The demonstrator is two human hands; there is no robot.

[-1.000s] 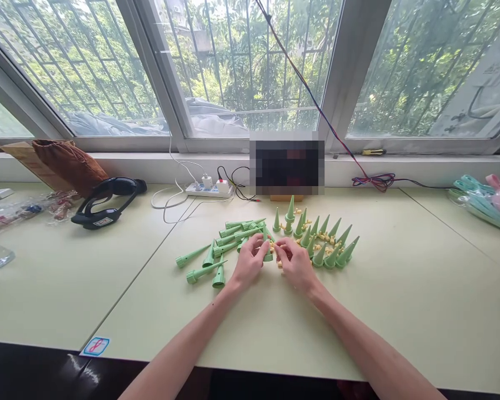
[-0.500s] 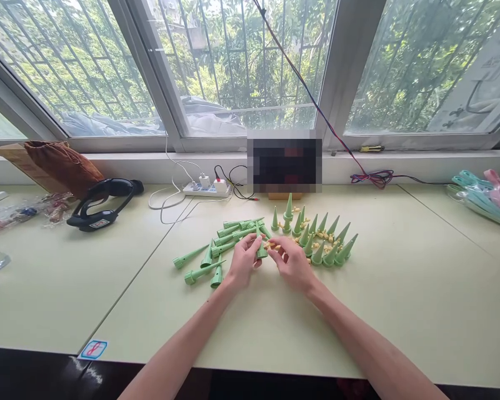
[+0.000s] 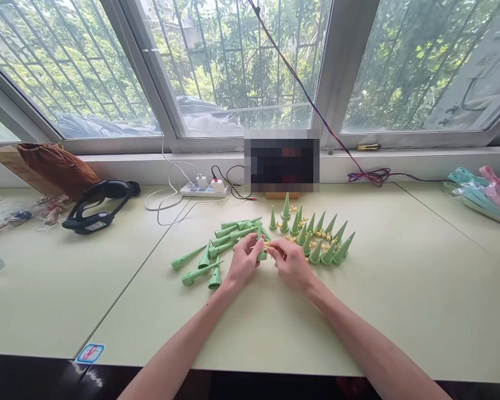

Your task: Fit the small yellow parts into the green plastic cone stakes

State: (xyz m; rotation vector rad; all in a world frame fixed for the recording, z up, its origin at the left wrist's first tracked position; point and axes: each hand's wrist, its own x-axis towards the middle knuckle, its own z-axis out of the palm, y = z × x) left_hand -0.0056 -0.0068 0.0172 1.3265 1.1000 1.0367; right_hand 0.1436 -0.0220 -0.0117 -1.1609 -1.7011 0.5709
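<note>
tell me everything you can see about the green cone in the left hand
The green cone looks like plastic, with a narrow pointed top and a wider, ringed base. It is roughly upright, tip up, between the fingers of the left hand, which cover part of it. At its right side is a small yellow piece, pinched by the right hand; how far that piece is seated is too small to tell.
</note>
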